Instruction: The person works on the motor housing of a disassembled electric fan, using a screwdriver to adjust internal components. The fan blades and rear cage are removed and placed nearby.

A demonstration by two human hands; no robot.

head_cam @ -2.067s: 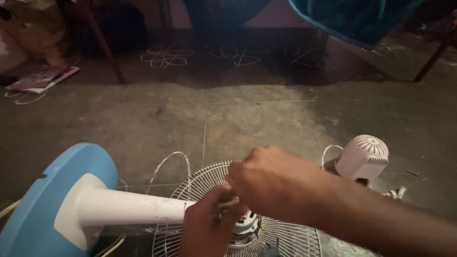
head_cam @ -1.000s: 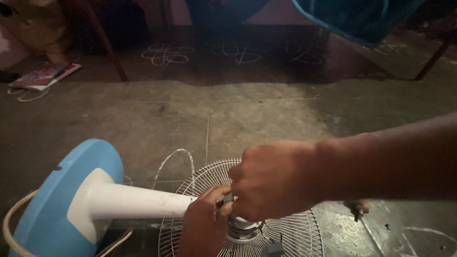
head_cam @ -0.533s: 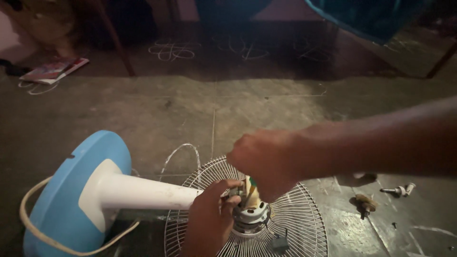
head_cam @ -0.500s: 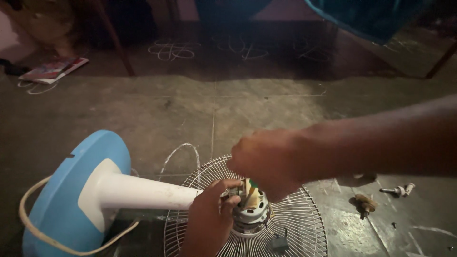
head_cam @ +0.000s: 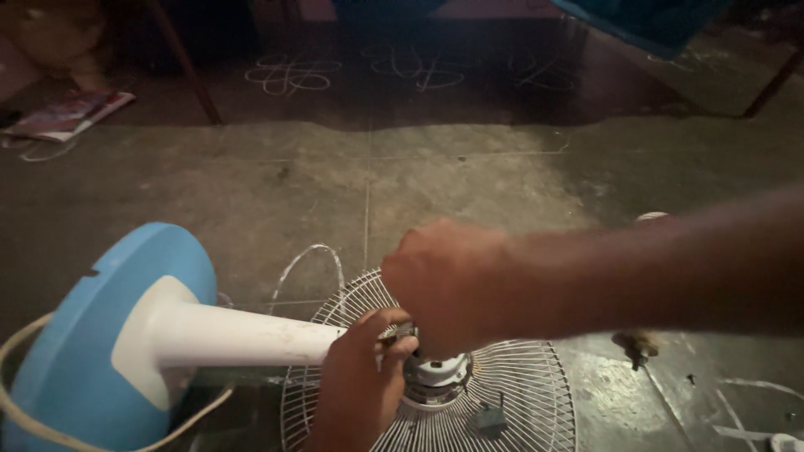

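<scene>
Clenching over the motor hub (head_cam: 435, 372), the right hand (head_cam: 448, 280) could slip into the wire grille (head_cam: 511, 402) just beneath while the left hand (head_cam: 360, 381) grips the hub's side.

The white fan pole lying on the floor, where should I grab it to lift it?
Probably around the bare middle of the white fan pole, coming down from above. It lies flat, round and slim there, and free on top. The round blue base is too wide to wrap, and both hands crowd the white wire grille end.
</scene>
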